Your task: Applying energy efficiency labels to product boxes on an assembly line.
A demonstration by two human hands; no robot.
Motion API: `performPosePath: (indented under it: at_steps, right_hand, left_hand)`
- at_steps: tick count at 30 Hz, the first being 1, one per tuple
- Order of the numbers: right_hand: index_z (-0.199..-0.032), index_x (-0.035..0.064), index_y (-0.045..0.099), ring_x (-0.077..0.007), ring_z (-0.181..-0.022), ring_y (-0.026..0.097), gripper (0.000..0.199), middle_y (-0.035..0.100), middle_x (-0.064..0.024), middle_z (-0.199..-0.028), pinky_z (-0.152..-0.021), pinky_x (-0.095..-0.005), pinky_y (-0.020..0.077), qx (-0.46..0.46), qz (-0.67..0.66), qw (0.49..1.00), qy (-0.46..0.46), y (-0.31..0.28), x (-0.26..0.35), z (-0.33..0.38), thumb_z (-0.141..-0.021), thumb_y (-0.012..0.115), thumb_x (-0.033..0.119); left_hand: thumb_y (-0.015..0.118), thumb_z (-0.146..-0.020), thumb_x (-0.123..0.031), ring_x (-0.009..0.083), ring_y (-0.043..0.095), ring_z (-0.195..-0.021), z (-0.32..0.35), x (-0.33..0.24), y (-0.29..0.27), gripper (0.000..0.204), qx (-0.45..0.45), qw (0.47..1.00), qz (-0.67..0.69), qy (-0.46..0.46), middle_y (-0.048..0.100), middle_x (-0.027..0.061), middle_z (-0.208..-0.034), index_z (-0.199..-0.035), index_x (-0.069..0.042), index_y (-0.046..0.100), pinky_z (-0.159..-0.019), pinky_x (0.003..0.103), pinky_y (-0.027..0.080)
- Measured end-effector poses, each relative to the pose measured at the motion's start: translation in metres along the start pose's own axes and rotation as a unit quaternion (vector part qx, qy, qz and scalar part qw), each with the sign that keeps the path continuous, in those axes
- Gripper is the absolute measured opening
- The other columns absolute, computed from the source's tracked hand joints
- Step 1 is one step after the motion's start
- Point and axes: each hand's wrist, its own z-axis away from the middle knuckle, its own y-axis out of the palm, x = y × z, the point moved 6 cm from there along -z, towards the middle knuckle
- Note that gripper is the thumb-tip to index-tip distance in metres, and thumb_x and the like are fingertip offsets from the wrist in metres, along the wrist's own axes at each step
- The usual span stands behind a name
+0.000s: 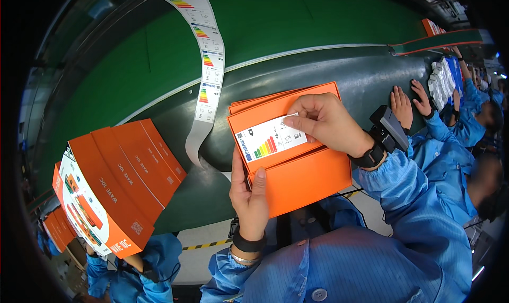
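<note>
In front of me is an orange cardboard box (307, 181), with more orange edges showing behind its upper side. My left hand (249, 199) grips its lower left corner, thumb on the front and fingers along the side. A white energy label (268, 141) with coloured bars lies against the orange face. My right hand (328, 120) pinches the label's upper right corner between thumb and fingers; whether the label is fully stuck down, I cannot tell. To the left of the box hangs a long strip of similar labels (212, 64), its bare backing curling down toward my left hand.
A stack of orange boxes (124, 170) stands on the left of the dark bench (328, 64), beside a green belt (286, 16). Co-workers in blue sit at right and lower left; one person's hands (405, 104) rest on the bench near silver bags (441, 83).
</note>
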Motion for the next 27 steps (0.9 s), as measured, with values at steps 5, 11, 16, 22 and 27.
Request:
performPosePath:
  at_steps: [5,11,16,22,27]
  right_hand:
    - [-0.078,-0.0015,0.057,-0.0019,-0.049,0.048,0.013,0.051,0.0023,-0.061,-0.042,-0.0162,0.0361,0.002,-0.003,1.000,-0.005,0.001,0.000,0.001,-0.083,0.061,0.010]
    - [-0.073,-0.0013,0.054,-0.0025,-0.049,0.048,0.016,0.050,0.0022,-0.059,-0.042,-0.0170,0.0359,-0.009,0.024,0.999,-0.020,0.001,0.002,0.000,-0.084,0.060,0.009]
    - [-0.071,-0.0010,0.053,-0.0063,-0.046,0.048,0.018,0.051,-0.0012,-0.057,-0.042,-0.0201,0.0371,-0.041,0.095,0.993,-0.065,0.000,0.003,-0.001,-0.082,0.061,0.011]
    - [-0.087,0.0025,0.054,-0.0278,-0.048,0.054,0.028,0.052,-0.0147,-0.055,-0.046,-0.0349,0.0441,-0.156,0.420,0.865,-0.224,0.009,0.025,0.011,-0.076,0.066,0.026]
    - [-0.112,0.0035,0.049,-0.0311,-0.094,0.057,0.053,0.059,-0.0171,-0.098,-0.072,-0.0420,0.0468,-0.220,0.456,0.853,-0.129,-0.002,0.030,0.022,-0.077,0.061,0.042]
  left_hand:
    - [0.050,-0.089,-0.005,0.0146,0.047,-0.111,0.001,-0.002,0.000,0.051,0.000,1.000,-0.010,0.005,0.045,0.0121,-0.129,-0.135,0.001,0.029,-0.094,0.026,0.035]
    - [0.049,-0.089,-0.005,0.0154,0.047,-0.111,0.001,0.000,0.001,0.051,-0.004,1.000,-0.005,-0.003,0.045,0.0131,-0.129,-0.135,0.001,0.028,-0.094,0.027,0.036]
    - [0.049,-0.089,-0.005,0.0150,0.047,-0.109,0.001,-0.002,0.003,0.052,0.000,1.000,-0.003,-0.004,0.046,0.0125,-0.126,-0.136,0.001,0.027,-0.093,0.026,0.036]
    - [0.050,-0.088,-0.005,0.0198,0.038,-0.121,-0.002,0.001,-0.001,0.060,-0.001,1.000,-0.026,0.011,0.035,0.0162,-0.135,-0.139,-0.003,0.018,-0.099,0.030,0.029]
    - [0.052,-0.086,-0.003,0.0236,0.018,-0.134,-0.001,-0.007,-0.007,0.071,-0.022,0.992,-0.113,0.052,0.015,0.0185,-0.145,-0.142,-0.008,0.008,-0.106,0.032,0.016]
